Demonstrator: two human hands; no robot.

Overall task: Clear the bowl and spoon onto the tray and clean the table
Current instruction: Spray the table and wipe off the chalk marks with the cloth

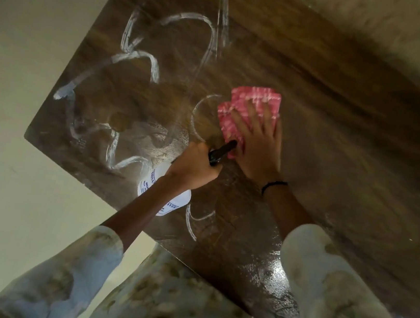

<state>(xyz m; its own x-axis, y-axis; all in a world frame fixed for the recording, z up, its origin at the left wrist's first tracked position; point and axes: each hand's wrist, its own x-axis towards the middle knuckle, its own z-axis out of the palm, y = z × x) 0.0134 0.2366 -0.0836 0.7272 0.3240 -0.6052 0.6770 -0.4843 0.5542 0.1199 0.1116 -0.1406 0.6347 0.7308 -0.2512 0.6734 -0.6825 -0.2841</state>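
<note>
While right grip (256, 141) presses flat on cloth (249, 105), left grip (194, 164) clasps spray bottle (168, 193).

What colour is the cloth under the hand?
The cloth is pink-red with a white pattern, seen in the head view under the right hand.

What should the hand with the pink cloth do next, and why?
Probably sweep the cloth left, toward the white streaks. The right hand presses it flat on the table, and most streaks lie to its left, not yet wiped. The left hand holds the spray bottle, so it seems the wiping falls to the right.
</note>
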